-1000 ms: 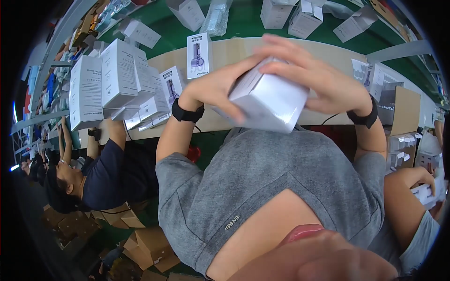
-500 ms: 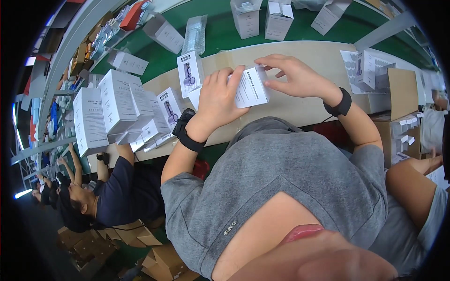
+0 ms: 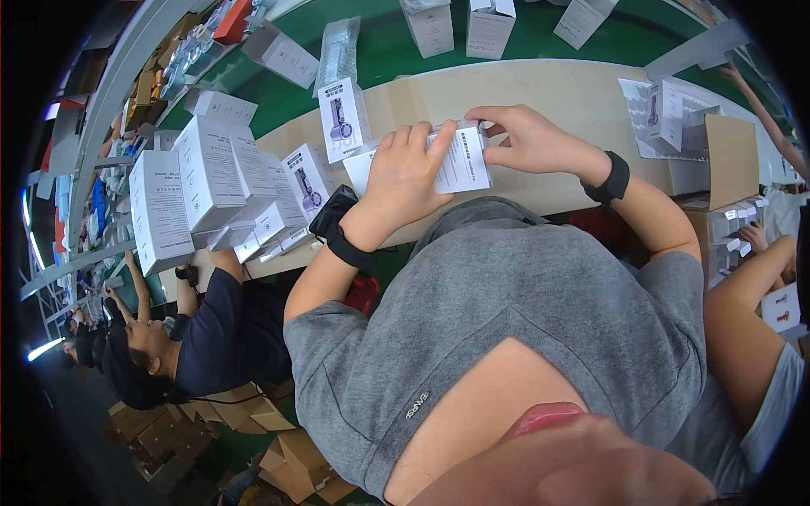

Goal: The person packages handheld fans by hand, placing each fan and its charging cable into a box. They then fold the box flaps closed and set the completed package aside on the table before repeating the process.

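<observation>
A small white carton (image 3: 465, 162) with dark print lies on its side at the table's middle. My left hand (image 3: 408, 162) is wrapped over it, fingers pointing away from me. At its right end my right hand (image 3: 531, 139) is curled, with thumb and fingertips pressed against the end edge. The end panel is partly hidden behind those fingers. Left of my left hand, a white carton (image 3: 344, 121) with a purple device picture stands upright, and part of another white carton (image 3: 359, 171) shows beside my hand.
Stacked white cartons (image 3: 211, 177) crowd the table's left side. Bubble wrap (image 3: 339, 52) and open white boxes (image 3: 491, 32) stand along the green far strip. At right is a brown carton (image 3: 732, 160) with its flap up. Co-workers sit on both sides; a dark sleeve (image 3: 224, 325) shows at left.
My right hand has closed in on the carton's right end, its fingertips now against the edge. The carton and my left hand have shifted slightly right. At far right a co-worker's arm has appeared.
</observation>
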{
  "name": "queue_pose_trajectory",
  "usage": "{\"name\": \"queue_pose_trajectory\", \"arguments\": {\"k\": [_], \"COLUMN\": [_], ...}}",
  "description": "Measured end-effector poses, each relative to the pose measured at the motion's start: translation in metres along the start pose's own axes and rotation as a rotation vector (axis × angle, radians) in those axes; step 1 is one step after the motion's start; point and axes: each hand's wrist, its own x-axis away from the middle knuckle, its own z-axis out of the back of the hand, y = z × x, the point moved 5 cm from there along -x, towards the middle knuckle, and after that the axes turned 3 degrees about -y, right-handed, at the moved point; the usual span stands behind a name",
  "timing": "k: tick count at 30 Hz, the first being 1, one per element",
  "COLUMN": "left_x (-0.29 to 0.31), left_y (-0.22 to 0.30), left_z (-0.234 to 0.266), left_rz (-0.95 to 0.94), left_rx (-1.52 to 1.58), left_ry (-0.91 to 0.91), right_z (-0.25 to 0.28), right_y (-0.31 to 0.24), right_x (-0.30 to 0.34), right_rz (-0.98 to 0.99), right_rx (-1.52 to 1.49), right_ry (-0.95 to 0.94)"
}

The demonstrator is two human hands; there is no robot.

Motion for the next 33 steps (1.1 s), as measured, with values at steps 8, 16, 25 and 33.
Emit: {"name": "queue_pose_trajectory", "arguments": {"k": [8,16,25,33], "left_x": [0.005,0.038,0.058,0.073], "left_y": [-0.034,-0.078,-0.096,-0.104], "left_z": [-0.016,-0.061,-0.050,-0.042], "left_rz": [-0.086,0.119,0.419,0.522], "left_rx": [0.243,0.633,0.393,0.402], "left_ry": [0.077,0.121,-0.002,0.218], "right_z": [-0.004,-0.026,-0.014,-0.099], "right_y": [0.018,0.016,0.028,-0.038], "right_x": [0.009,-0.020,-0.067,-0.032], "right_rz": [-0.080,-0.098,0.045,0.644], "right_rx": [-0.375,-0.400,-0.123,0.488], "right_ry": [0.066,0.090,0.460,0.149]}}
